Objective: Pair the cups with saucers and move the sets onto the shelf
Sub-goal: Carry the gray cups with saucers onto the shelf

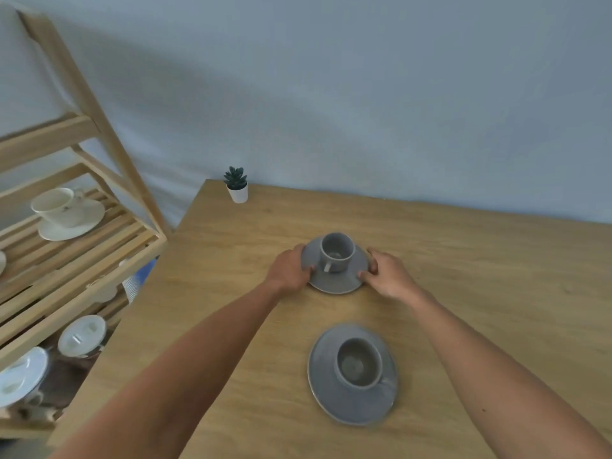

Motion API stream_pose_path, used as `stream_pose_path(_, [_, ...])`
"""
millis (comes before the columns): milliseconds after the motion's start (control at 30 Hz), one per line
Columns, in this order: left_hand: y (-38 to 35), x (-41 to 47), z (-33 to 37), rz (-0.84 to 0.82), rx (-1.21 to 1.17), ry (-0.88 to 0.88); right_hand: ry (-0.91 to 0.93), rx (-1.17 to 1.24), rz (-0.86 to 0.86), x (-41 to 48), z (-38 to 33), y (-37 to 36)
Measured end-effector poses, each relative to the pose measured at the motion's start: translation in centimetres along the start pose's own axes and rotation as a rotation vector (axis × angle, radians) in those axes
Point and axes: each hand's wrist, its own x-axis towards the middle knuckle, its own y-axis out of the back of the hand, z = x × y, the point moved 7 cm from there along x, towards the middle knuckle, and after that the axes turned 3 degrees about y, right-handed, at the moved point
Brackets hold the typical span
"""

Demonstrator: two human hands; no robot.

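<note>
Centrally on the wooden table (pixel 463 276), a grey saucer (pixel 334 281) is gripped at opposite edges by both hands, with a grey cup (pixel 336 251) standing upright on it, handle turned toward the viewer. The left hand (pixel 289 270) is closed over the saucer's left rim, thumb laid on the upper surface and fingers hidden beneath or behind the edge. The right hand (pixel 387 274) is clamped on the right rim in the same manner, thumb tip pressed on top. Whether the saucer is resting on the table or raised just off it cannot be told.

Nearer the viewer, a second grey saucer (pixel 354 405) is seen lying flat on the table, and a second grey cup (pixel 359 364) is set upright on it, handle pointing right. This set is untouched by either hand and lies between the two forearms.

At the table's far left corner, a small potted plant (pixel 236 187) in a white pot is placed close to the pale wall (pixel 364 94).

To the left of the table, a slatted wooden shelf (pixel 82 246) is visible. On its upper visible tier a cream cup (pixel 58 205) is seated on a cream saucer (pixel 73 226). On the lower tier, further pale crockery (pixel 81 336) is stored, though its exact pieces are too blurred to be made out.
</note>
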Motion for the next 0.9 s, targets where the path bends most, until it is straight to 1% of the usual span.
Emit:
stream_pose_path(100, [-0.3,0.6,0.3,0.023,-0.042,0.004,0.009,0.091,0.011,0.6,0.0,-0.4])
stream_pose_path(233, [-0.4,1.1,0.6,0.063,-0.010,0.024,-0.006,0.225,0.071,1.1,-0.2,-0.6])
stream_pose_path(367, [0.2,1.0,0.6,0.084,-0.014,0.044,-0.047,0.327,0.056,1.2,-0.6,-0.6])
stream_pose_path(500, [1.3,0.1,-0.2,0.106,-0.185,0.059,-0.038,0.415,0.013,1.4,-1.9,-1.0])
stream_pose_path(700, [5.7,-3.0,-3.9,0.189,-0.413,0.113,0.072,0.405,-0.047,1.8,-8.4,-2.0])
stream_pose_path(900, [12.7,-6.4,-10.3,0.299,-0.473,0.155,0.185,0.384,-0.118,2.8,-17.8,-5.5])
